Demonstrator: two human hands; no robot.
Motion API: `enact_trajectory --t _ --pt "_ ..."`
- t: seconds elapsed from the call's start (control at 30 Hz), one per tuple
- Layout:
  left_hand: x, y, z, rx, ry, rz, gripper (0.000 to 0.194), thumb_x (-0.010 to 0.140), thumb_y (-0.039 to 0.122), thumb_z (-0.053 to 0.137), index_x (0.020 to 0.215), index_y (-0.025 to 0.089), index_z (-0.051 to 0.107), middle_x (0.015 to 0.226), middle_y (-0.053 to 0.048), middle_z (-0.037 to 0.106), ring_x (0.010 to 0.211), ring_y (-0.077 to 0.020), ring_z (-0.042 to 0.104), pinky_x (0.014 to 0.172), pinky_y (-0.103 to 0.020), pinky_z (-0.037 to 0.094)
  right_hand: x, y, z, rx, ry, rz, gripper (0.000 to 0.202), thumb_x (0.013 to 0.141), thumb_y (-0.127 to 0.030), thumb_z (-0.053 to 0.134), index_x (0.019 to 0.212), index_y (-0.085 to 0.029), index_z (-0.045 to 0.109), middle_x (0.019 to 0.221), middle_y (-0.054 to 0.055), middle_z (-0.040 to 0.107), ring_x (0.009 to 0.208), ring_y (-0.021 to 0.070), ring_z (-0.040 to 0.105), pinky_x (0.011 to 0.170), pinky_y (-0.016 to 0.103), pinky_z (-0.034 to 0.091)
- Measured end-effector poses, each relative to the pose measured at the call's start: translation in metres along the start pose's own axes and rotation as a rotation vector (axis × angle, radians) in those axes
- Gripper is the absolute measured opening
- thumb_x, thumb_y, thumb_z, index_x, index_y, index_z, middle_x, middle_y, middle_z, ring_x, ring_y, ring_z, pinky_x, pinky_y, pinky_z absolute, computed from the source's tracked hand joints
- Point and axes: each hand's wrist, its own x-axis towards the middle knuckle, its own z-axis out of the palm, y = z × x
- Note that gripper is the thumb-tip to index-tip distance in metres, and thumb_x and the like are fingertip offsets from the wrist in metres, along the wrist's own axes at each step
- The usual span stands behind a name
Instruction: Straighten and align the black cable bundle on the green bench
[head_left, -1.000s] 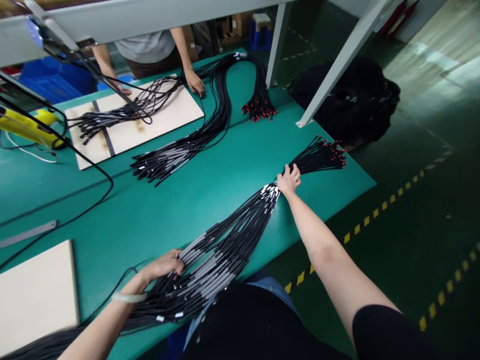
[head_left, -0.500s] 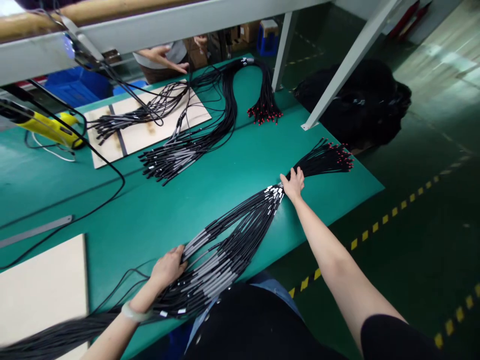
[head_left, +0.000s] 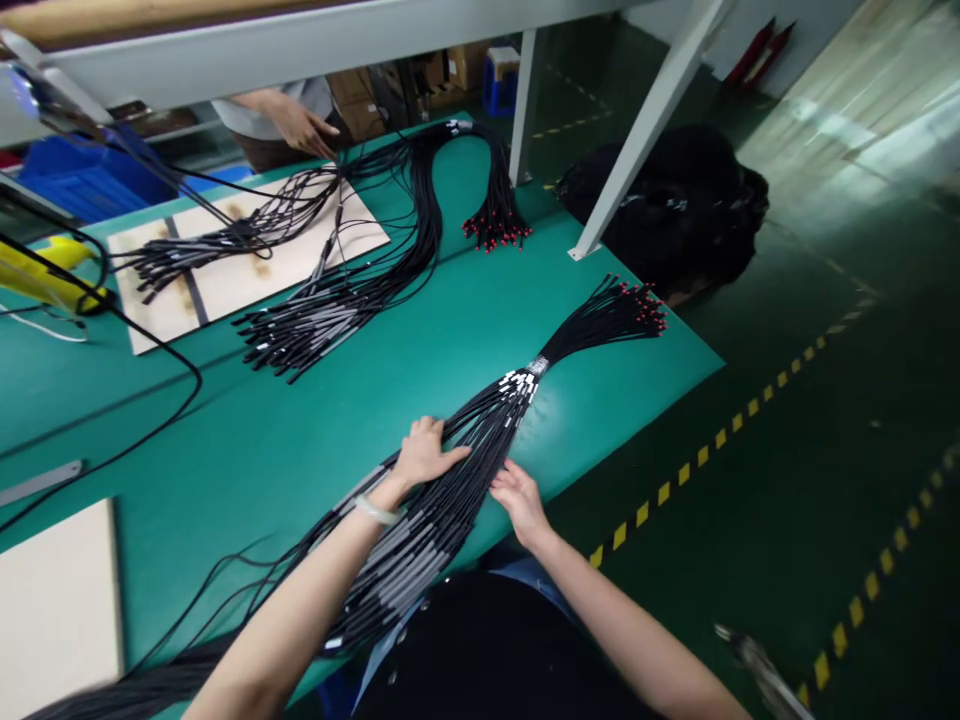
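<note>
A long bundle of black cables (head_left: 480, 470) lies on the green table, with grey sleeves along its middle and white labels near a clear wrap (head_left: 537, 366). Past the wrap the strands fan out to red tips (head_left: 637, 305). My left hand (head_left: 427, 452) rests across the bundle's upper side, thumb stretched over the strands and fingertips at the far edge. On the near edge, my right hand (head_left: 519, 497) touches the cables with its fingers extended, some partly hidden by the strands. The two hands flank the bundle below the labels.
A second cable bundle (head_left: 427, 200) with red tips lies farther back, beside a wooden board (head_left: 259, 270) bearing more cables. A white post (head_left: 652, 130) stands at the table's right. A yellow tool (head_left: 52, 270) is at left. Another person's hand (head_left: 296, 120) shows behind the table.
My right hand has left the clear wrap and come down to the bundle's near side. My left hand has slid up and right along the cables. The view has shifted right.
</note>
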Motion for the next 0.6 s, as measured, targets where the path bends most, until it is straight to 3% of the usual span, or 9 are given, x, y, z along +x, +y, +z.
enact_trajectory --t 0.07,0.17,0.23,0.33,0.4,0.47,0.6 --pt "0.001 0.028 0.006 0.019 -0.062 0.019 0.080 0.063 0.065 0.066 0.120 0.012 0.051 0.118 -0.017 0.051 0.113 -0.0342 0.047 0.093 -0.043 0.041 0.011 -0.007 0.008 0.086 -0.130 0.051 0.047 0.051 -0.015 0.062 0.098 -0.020 0.061 0.087 0.000 0.069 0.078 0.0160 0.063 0.076 0.029 0.049" --pt "-0.007 0.049 0.019 0.054 -0.071 0.012 0.093 0.047 0.050 0.080 0.123 0.010 0.044 0.120 -0.019 0.050 0.113 -0.0369 0.047 0.089 -0.044 0.043 0.025 -0.026 0.012 0.101 -0.261 0.111 0.035 0.053 -0.017 0.058 0.087 -0.017 0.064 0.082 0.002 0.069 0.075 0.0170 0.063 0.074 0.030 0.049" --pt "-0.012 0.055 0.027 0.060 -0.027 -0.031 0.076 0.057 0.038 0.076 0.119 0.006 0.045 0.116 -0.021 0.052 0.111 -0.0377 0.049 0.087 -0.044 0.043 0.026 -0.038 0.013 0.094 -0.327 0.135 0.034 0.054 -0.017 0.058 0.088 -0.017 0.065 0.083 0.002 0.069 0.077 0.0176 0.063 0.076 0.031 0.049" --pt "-0.012 0.058 0.036 0.034 0.006 -0.086 0.037 0.078 0.025 0.056 0.108 0.004 0.048 0.103 -0.023 0.059 0.100 -0.0335 0.058 0.083 -0.041 0.044 0.018 -0.050 0.019 0.061 -0.417 0.124 0.037 0.056 -0.014 0.062 0.093 -0.019 0.067 0.087 0.001 0.070 0.085 0.0178 0.063 0.083 0.030 0.047" --pt "-0.009 0.058 0.039 0.004 0.003 -0.104 0.027 0.083 0.021 0.049 0.105 0.006 0.049 0.097 -0.022 0.062 0.092 -0.0303 0.063 0.078 -0.038 0.045 0.012 -0.053 0.023 -0.016 -0.457 0.083 0.042 0.056 -0.013 0.067 0.097 -0.021 0.067 0.090 0.000 0.070 0.092 0.0194 0.063 0.091 0.032 0.045" --pt "-0.004 0.057 0.038 -0.026 -0.009 -0.122 0.023 0.082 0.020 0.050 0.102 0.008 0.051 0.093 -0.022 0.063 0.088 -0.0293 0.064 0.074 -0.037 0.045 0.009 -0.051 0.021 -0.096 -0.377 0.048 0.045 0.055 -0.014 0.073 0.099 -0.023 0.066 0.090 0.000 0.069 0.094 0.0218 0.063 0.095 0.036 0.043" --pt "0.001 0.052 0.026 -0.228 -0.135 -0.165 0.014 0.072 0.014 0.059 0.086 0.012 0.056 0.083 -0.015 0.064 0.085 -0.0281 0.062 0.069 -0.033 0.043 0.008 -0.036 0.002 -0.110 -0.085 0.078 0.048 0.057 -0.027 0.081 0.100 -0.022 0.062 0.092 0.004 0.068 0.091 0.0252 0.063 0.092 0.046 0.045"
